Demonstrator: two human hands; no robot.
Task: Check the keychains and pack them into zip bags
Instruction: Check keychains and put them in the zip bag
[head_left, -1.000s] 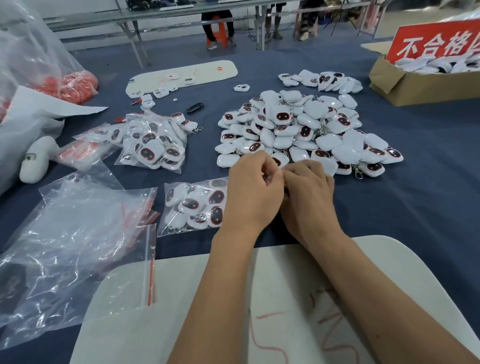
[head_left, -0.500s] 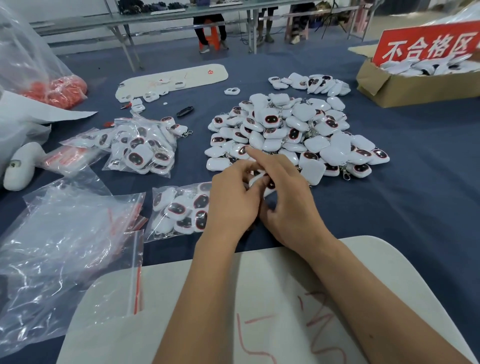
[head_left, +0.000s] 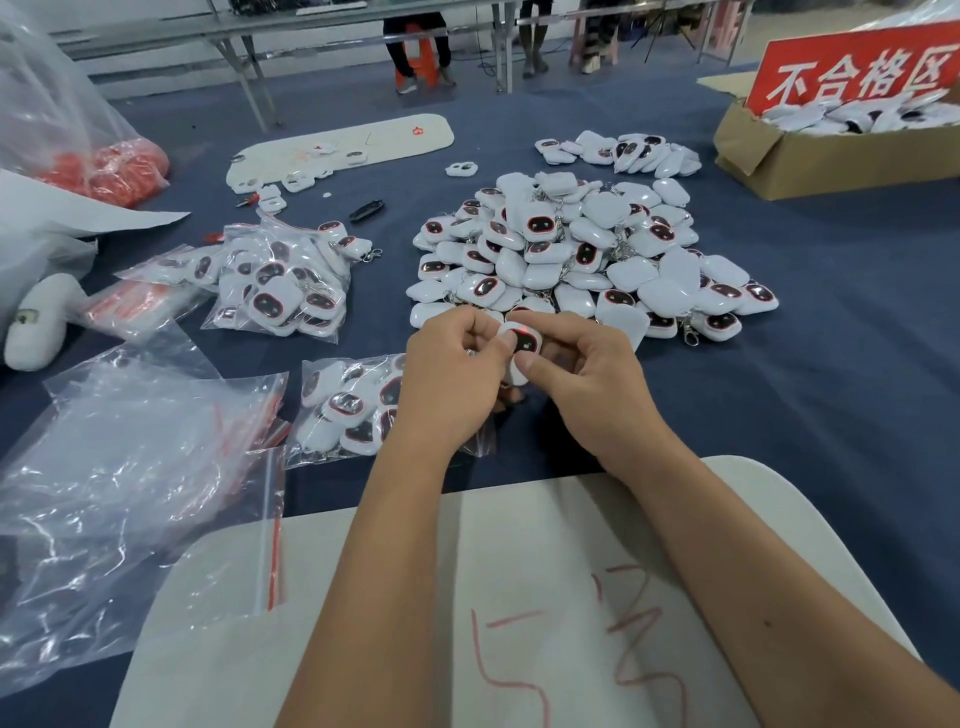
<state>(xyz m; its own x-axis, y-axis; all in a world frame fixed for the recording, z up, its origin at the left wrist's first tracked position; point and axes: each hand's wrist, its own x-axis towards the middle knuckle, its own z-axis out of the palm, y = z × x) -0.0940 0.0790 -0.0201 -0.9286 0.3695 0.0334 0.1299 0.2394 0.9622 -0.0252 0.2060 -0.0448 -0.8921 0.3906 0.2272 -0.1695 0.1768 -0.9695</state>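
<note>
Both hands meet just in front of the big pile of keychains, which is the landmark here. The left hand and the right hand share one white keychain between them, its dark face with a red rim turned up toward the camera. The right hand's grip is a pinch: the thumb presses the near edge of the keychain and the forefinger curls over its far edge. The left hand's grip is narrow too, with fingers curled in against the keychain's left side.

Left of the pile and partly under the left hand lies a zip bag of keychains, flat on the dark blue surface. Farther left of the pile sits a fuller bag of keychains. Near the left edge, well apart from the pile, lies a heap of empty zip bags with red seal strips. Behind the pile lies a smaller cluster of keychains, and to the right of that a cardboard box with a red sign holds more white pieces. On the near side of the pile, under both forearms, lies a pale board marked with red scribbles.
</note>
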